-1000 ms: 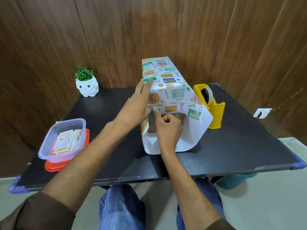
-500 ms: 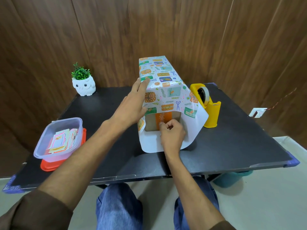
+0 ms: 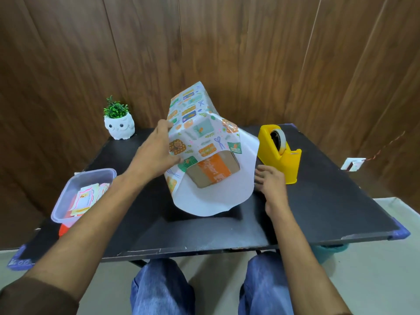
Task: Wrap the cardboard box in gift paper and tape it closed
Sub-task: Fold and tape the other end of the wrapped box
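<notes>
Our left hand [image 3: 154, 155] gripped the tilted cardboard box [image 3: 212, 172] through gift paper [image 3: 200, 133]; our right hand [image 3: 271, 184] hovered beside the box, slack, empty.

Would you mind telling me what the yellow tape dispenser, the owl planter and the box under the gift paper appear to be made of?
Yellow tape dispenser: likely moulded plastic, smooth with uniform colour and slight sheen. Owl planter: probably glazed ceramic, white and glossy, though resin is possible. Box: matte brown cardboard, its exposed end bearing an orange printed band.
</notes>
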